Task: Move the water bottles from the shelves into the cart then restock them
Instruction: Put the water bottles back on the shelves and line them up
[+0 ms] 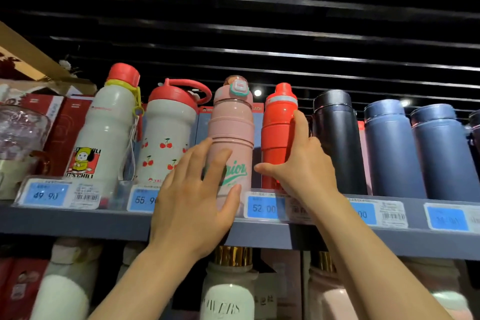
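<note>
Both hands reach up to the grey shelf (78,218) that runs across the middle of the frame. Left hand (192,197), at centre, lies with spread, nearly straight fingers against the front of the pink bottle (232,125), not clenched round it. Right hand (298,163), just right of centre, wraps the red bottle (279,125), thumb toward the pink one, fingers curled round its right side. These 2 bottles stand upright, side by side. To their left stand a white cherry-print bottle (166,145) and a taller white bottle with a red cap (109,132); to the right, a black flask (337,138) and 2 navy flasks (389,150). Blue price tags (262,208) line the shelf edge.
</note>
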`<act>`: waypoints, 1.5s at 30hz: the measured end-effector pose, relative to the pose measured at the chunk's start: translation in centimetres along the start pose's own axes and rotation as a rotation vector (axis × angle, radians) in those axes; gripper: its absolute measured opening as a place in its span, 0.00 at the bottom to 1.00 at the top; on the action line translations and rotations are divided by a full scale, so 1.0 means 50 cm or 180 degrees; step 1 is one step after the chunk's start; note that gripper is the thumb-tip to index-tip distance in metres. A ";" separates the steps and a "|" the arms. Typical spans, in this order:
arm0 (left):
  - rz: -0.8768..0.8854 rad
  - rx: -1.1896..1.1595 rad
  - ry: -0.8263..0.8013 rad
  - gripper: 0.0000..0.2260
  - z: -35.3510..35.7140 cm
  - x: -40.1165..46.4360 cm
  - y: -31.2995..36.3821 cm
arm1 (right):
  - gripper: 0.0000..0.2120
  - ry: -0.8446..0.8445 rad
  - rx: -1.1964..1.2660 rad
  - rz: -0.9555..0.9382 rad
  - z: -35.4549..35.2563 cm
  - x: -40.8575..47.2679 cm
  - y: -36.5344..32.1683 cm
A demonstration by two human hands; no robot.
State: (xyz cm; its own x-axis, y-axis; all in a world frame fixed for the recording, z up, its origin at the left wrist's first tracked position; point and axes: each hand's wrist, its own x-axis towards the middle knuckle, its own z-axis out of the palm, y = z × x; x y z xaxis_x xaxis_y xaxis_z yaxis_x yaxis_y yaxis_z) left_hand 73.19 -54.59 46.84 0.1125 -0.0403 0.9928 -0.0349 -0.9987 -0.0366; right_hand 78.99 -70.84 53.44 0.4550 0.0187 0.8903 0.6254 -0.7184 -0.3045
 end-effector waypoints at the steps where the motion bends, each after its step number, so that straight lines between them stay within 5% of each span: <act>1: 0.0020 -0.0005 0.0014 0.24 0.001 0.001 -0.001 | 0.55 -0.0003 0.0041 -0.0017 0.001 0.004 0.002; 11: 0.0151 -0.0081 0.0241 0.25 0.010 0.001 -0.005 | 0.48 -0.0632 0.1656 0.0214 -0.035 0.027 0.046; 23: 0.0194 -0.0012 0.0235 0.25 0.009 -0.001 -0.004 | 0.51 0.0404 -0.0321 0.0113 0.009 -0.027 -0.001; 31: 0.0225 -0.0054 0.0238 0.24 0.009 -0.003 -0.006 | 0.45 -0.0221 0.0724 0.0378 -0.037 -0.028 0.016; 39: 0.0217 -0.0029 0.0222 0.25 0.010 -0.003 -0.006 | 0.53 0.0137 -0.0182 0.0370 -0.009 -0.044 0.005; 45: 0.0235 -0.0074 0.0240 0.25 0.010 -0.004 -0.007 | 0.50 -0.0169 0.0240 0.0424 -0.029 -0.043 0.020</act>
State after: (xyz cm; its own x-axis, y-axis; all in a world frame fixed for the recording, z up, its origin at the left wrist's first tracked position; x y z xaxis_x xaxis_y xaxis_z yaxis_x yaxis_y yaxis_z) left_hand 73.66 -54.26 46.62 0.0338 -0.1105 0.9933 -0.0636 -0.9921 -0.1082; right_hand 77.71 -72.62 51.73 0.5687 -0.0351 0.8218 0.6021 -0.6629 -0.4450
